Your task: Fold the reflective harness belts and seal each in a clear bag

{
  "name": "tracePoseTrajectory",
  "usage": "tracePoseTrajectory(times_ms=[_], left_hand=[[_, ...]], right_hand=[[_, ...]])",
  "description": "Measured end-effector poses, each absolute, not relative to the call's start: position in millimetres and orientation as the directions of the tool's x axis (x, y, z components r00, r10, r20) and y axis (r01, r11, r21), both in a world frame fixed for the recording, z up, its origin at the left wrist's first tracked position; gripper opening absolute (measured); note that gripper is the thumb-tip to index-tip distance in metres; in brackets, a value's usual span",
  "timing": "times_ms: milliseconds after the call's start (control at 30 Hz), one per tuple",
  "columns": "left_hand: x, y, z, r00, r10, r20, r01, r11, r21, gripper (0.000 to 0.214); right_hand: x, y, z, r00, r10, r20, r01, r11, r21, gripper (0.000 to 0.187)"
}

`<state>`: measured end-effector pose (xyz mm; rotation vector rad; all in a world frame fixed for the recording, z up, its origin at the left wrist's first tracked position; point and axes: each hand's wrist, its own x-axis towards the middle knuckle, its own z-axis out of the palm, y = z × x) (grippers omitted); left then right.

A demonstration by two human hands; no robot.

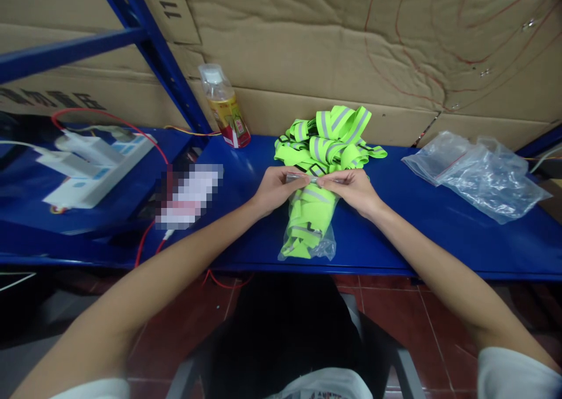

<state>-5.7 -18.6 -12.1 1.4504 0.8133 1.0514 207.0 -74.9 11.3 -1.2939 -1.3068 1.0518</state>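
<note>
A clear plastic bag (328, 249) lies on the blue table with a folded neon-yellow reflective strap (309, 214) inside it. My left hand (281, 188) pinches the bag's far edge on the left. On the right, my right hand (349, 189) pinches the same edge, thumbs of both hands close together. Just beyond my fingers sits a loose heap of neon-yellow reflective straps (336, 135) with grey stripes and black buckles. Part of the bag's opening is hidden by my fingers.
Several empty clear bags (483, 170) lie to the right. A drink bottle (226, 109) stands at the back left against the cardboard (281, 47). Further left are a white power strip (96, 170), red cables and a blurred-out object (188, 198). A blue metal post (162, 65) rises there.
</note>
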Motion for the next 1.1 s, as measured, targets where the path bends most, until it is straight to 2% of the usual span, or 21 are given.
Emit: tracePoseTrajectory(times_ms=[133, 300, 367, 500, 667, 767, 967, 1100], left_hand=[[-4, -17, -12, 0.344, 0.932, 0.117, -0.114, -0.082, 0.990, 0.028], [-7, -15, -5, 0.424, 0.895, -0.139, -0.028, 0.166, 0.986, 0.033], [-9, -16, -2, 0.444, 0.877, -0.184, 0.023, 0.194, 0.981, 0.037], [-11, -18, -2, 0.464, 0.879, -0.108, 0.051, 0.095, 0.994, 0.038], [-9, -17, -9, 0.436, 0.898, 0.066, -0.053, -0.048, 0.997, 0.034], [-9, -15, -9, 0.436, 0.899, 0.046, -0.045, -0.029, 0.999, 0.031], [-12, -17, 1, 0.535, 0.837, -0.116, 0.105, 0.071, 0.992, 0.030], [-10, -21, 1, 0.533, 0.846, -0.026, 0.015, 0.021, 1.000, 0.034]], right_hand=[[210, -72, 11, 0.070, 0.990, -0.119, 0.065, -0.123, -0.990, 0.037], [213, -73, 11, 0.041, 0.999, -0.026, 0.110, -0.030, -0.994, 0.029], [213, -74, 13, 0.017, 1.000, 0.001, 0.128, -0.001, -0.992, 0.027], [212, -75, 14, 0.004, 1.000, 0.000, 0.111, 0.000, -0.994, 0.028], [211, -71, 8, 0.053, 0.992, -0.114, 0.045, -0.116, -0.992, 0.039], [209, -71, 7, 0.039, 0.991, -0.128, 0.020, -0.129, -0.992, 0.039], [207, -79, 13, -0.101, 0.995, 0.026, 0.096, 0.036, -0.995, 0.031], [208, -77, 11, -0.066, 0.998, 0.008, 0.113, 0.015, -0.993, 0.033]])
